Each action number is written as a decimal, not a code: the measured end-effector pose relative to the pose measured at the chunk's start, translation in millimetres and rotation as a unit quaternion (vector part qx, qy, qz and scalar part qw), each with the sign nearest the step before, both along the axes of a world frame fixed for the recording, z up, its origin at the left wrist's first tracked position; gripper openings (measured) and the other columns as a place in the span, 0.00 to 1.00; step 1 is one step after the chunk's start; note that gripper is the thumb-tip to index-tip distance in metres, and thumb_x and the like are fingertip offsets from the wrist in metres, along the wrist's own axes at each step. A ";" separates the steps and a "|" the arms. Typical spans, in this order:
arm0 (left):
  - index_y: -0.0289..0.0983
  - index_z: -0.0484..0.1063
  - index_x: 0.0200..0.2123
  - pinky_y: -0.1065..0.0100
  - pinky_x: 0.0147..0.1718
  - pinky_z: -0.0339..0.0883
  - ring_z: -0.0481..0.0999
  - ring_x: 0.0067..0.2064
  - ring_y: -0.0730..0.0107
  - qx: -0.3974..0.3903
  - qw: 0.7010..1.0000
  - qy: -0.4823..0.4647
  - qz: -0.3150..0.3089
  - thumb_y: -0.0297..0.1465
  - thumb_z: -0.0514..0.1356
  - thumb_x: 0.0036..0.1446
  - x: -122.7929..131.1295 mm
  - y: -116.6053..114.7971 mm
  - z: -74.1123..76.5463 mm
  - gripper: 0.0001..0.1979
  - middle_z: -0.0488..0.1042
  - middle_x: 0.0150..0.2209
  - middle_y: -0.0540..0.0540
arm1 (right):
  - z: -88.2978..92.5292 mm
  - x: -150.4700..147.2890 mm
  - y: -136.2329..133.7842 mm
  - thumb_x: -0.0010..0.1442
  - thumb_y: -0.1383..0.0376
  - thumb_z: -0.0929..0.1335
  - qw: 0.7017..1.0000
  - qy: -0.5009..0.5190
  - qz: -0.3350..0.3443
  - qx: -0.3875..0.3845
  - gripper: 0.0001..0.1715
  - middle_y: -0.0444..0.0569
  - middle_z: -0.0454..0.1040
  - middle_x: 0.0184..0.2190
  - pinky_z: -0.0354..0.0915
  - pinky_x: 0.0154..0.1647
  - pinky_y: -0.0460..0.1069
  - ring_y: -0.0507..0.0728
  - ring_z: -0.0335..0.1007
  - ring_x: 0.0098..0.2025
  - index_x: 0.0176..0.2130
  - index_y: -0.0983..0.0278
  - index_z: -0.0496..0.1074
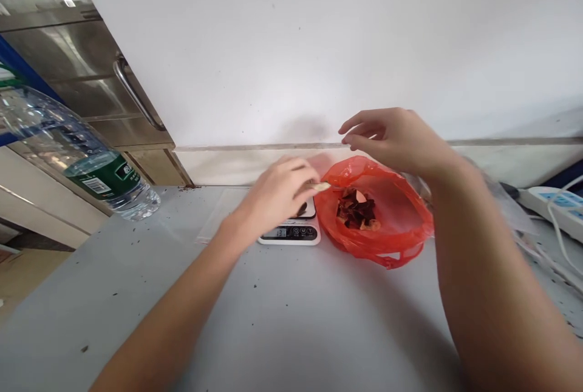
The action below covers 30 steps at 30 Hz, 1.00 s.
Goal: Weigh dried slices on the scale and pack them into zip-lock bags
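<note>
Two bare hands work over a grey table (282, 319) in my head-camera view, with a white wall behind. My left hand (277, 192) sits near the centre of the frame, directly above a small white kitchen scale (291, 233). Its fingers are pinched together on a pale, thin slice (321, 186) that pokes out toward three o'clock. Most of the scale's platform is hidden under this hand, so I cannot tell what lies on it; only the dark display strip shows along the near edge.

Just beside the scale, at three o'clock from it, an orange-red plastic bag (392, 234) lies open on the table. Inside sits a small heap of dark red dried pieces (356, 209) mixed with a few pale ones. The pinched slice hovers at the bag's nine o'clock rim.

My right hand (392, 137) hangs in the air at twelve o'clock above the bag, palm down. Its fingers are loosely extended and slightly apart, holding nothing that I can see.

At nine o'clock, well apart from the scale, a clear water bottle (77, 155) with a green label stands tilted in the distorted view. Behind it, at ten o'clock, is a steel cabinet (91, 70) with a bar handle. A white power strip (553, 210) rests at the three o'clock edge. Dark crumbs dot the tabletop.
</note>
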<state>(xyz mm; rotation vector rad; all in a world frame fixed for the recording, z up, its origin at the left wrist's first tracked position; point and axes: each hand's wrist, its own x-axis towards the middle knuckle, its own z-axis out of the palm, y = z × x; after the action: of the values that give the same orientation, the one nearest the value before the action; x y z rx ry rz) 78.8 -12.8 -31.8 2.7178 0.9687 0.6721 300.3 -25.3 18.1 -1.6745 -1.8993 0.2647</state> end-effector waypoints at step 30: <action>0.42 0.70 0.67 0.64 0.51 0.72 0.81 0.56 0.54 -0.281 0.900 0.251 0.220 0.44 0.52 0.65 -97.5 20.6 22.5 0.30 0.79 0.61 0.42 | -51.7 -73.8 46.9 0.54 0.82 0.64 0.961 -0.095 0.200 -0.164 0.37 0.49 0.82 0.57 0.71 0.52 0.49 0.60 0.78 0.55 0.57 0.59 0.80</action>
<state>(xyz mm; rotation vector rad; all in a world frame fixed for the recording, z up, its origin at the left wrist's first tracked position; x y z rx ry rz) -18.7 7.9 -9.4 2.1800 1.6154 -0.2723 226.5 21.6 -33.6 -1.5436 -2.4440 0.6275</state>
